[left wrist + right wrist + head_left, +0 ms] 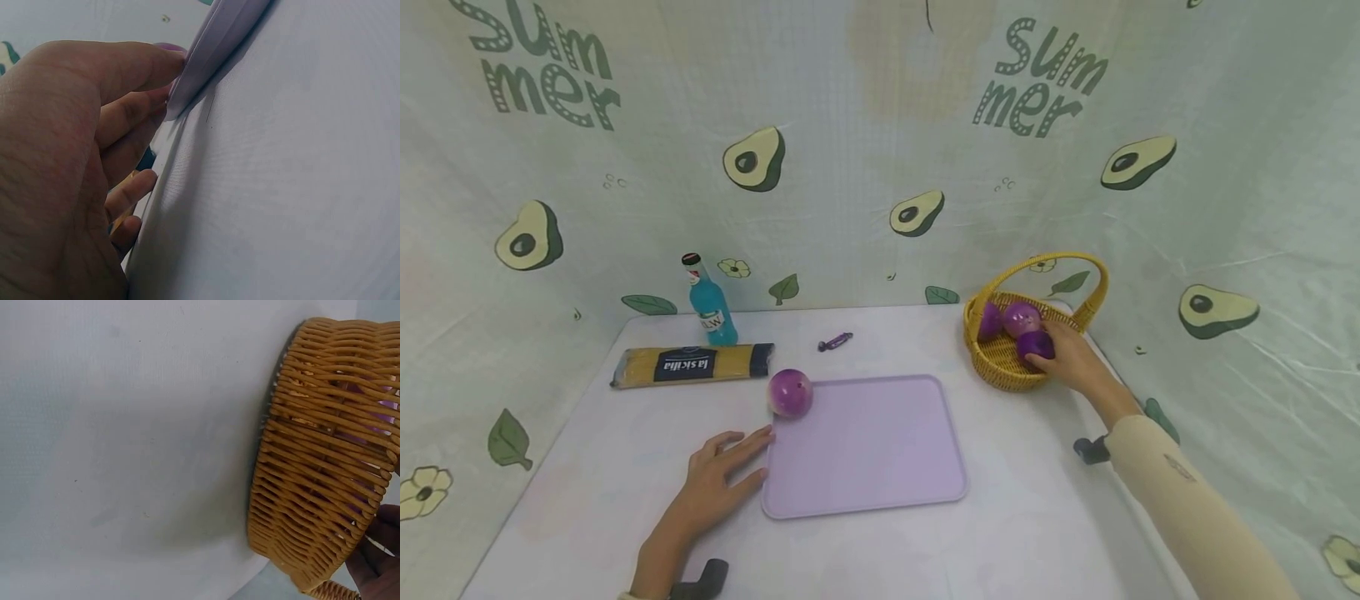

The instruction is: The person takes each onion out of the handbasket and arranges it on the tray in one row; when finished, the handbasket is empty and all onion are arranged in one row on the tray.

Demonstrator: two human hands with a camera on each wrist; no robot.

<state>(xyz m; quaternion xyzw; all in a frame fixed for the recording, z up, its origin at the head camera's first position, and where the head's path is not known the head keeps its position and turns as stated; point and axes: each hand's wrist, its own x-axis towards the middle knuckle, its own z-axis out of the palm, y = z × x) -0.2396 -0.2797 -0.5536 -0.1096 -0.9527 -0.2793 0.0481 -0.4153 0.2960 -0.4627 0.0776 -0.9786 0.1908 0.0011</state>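
Note:
My right hand (1072,357) reaches over the right rim of a yellow wicker basket (1003,375). Its thumb and fingers lie round a dark purple roundish thing (1034,345), whose kind I cannot tell. Beside that, in the basket, are a glossy purple ball-shaped piece (1022,318) and another purple piece (989,322). In the right wrist view the basket wall (319,450) covers most of the contents, with fingers (381,540) at its edge. My left hand (711,483) is at the left edge of a lilac tray (865,446), fingertips right at the rim. A purple-and-white round fruit (790,393) sits at the tray's far left corner.
Behind the tray, on the left, a packet of spaghetti (692,365) lies in front of a blue bottle (711,304). A small purple wrapped candy (835,342) lies farther back on the white table (1030,517). A printed curtain (842,108) closes off the back and sides.

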